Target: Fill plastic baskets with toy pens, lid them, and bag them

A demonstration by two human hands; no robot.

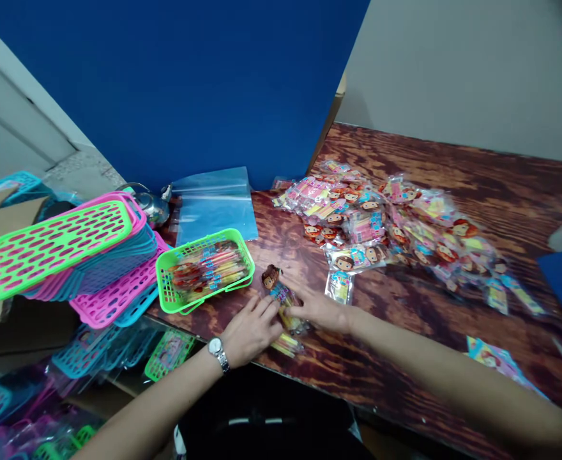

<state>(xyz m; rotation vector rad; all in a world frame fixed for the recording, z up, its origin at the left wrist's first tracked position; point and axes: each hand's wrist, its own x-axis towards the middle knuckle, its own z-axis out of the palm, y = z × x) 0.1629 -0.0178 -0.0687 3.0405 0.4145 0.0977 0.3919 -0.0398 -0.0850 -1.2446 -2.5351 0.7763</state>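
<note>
My left hand (251,331), with a silver watch on the wrist, and my right hand (317,308) meet over a small stack of toy packets (283,300) with cartoon doll heads, lying on the wooden table (405,326) near its front edge. Both hands pinch and press this stack from either side. A green plastic basket (205,268) holding several packets sits just left of my hands. A big loose pile of the same packets (386,223) spreads across the table to the right.
Stacked pink, blue and green baskets (70,255) lean at the left on a cardboard box. Clear plastic bags (214,204) lie behind the green basket. A blue board (189,83) stands at the back. More baskets sit below the table's edge.
</note>
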